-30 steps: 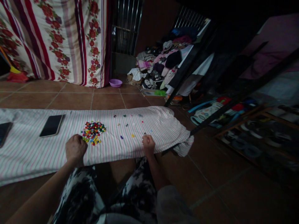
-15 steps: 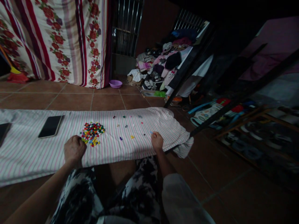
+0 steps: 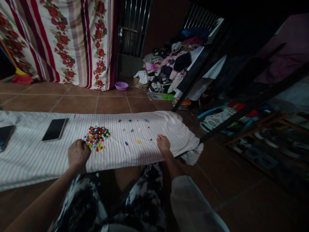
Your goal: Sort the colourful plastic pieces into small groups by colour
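We record, from left to right, a dark phone [image 3: 4, 138] at the far end of a pink-and-green striped cloth [image 3: 36, 158], then a smartphone [image 3: 55, 129] lying face up on the same cloth. Next comes the left hand [image 3: 77, 154], curled with knuckles upward, its fingers [image 3: 83, 149] against the edge of a heap of small multicoloured plastic pieces [image 3: 97, 138]; we cannot tell whether it has hold of any. The heap sits near the middle of the cloth, with loose pieces [image 3: 138, 141] spaced out to its right. The right hand [image 3: 163, 144] rests further along, fingers drawn together and nearly closed, their tips just beside a small blue piece [image 3: 157, 137]; whether that piece is gripped we cannot tell. We judge the step in hand to be fine work among these loose pieces. Any next move there calls for a careful fingertip pinch, as the pieces are small and lie apart. Beyond the cloth, against the far wall, lies a pile of clothes [image 3: 169, 67].
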Demonstrator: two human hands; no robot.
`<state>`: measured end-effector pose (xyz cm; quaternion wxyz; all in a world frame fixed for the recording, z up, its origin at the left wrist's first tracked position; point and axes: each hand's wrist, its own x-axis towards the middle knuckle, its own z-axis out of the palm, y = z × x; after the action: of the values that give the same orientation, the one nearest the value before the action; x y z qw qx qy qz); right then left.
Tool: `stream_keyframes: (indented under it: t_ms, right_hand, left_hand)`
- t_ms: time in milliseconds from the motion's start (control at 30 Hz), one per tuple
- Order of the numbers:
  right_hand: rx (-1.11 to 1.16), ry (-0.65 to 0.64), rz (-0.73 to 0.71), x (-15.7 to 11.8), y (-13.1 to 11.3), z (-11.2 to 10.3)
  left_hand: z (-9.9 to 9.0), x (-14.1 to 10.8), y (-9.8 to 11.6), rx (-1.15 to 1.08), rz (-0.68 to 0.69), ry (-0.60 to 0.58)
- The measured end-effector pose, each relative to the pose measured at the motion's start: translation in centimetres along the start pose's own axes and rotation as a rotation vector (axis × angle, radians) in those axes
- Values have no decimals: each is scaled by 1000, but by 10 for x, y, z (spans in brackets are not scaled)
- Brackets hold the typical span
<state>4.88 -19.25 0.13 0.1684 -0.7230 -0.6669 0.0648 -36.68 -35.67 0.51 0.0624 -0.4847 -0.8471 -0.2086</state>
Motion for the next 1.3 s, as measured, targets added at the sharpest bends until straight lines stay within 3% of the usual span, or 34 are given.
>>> stream_keyframes:
  t_ms: [200, 700, 900, 1000, 1167, 1300]
  right_hand:
    - [31, -45, -3, 5, 3, 0]
    - [387, 36, -158, 11, 36, 23]
    - [550, 139, -228, 6, 48, 23]
    - [619, 208, -193, 4, 49, 20]
    - [682, 308, -185, -4, 18, 15]
    - [734, 146, -315, -18, -43, 17]
  left_hand:
    - [-2, 0, 1, -11, -15, -17]
    - [1, 2, 0, 77, -7, -93]
    - [-3, 2, 7, 93, -30, -78]
    - [-3, 3, 6, 76, -18, -73]
    - [3, 4, 0, 20, -13, -50]
    - [8, 5, -4, -55, -18, -13]
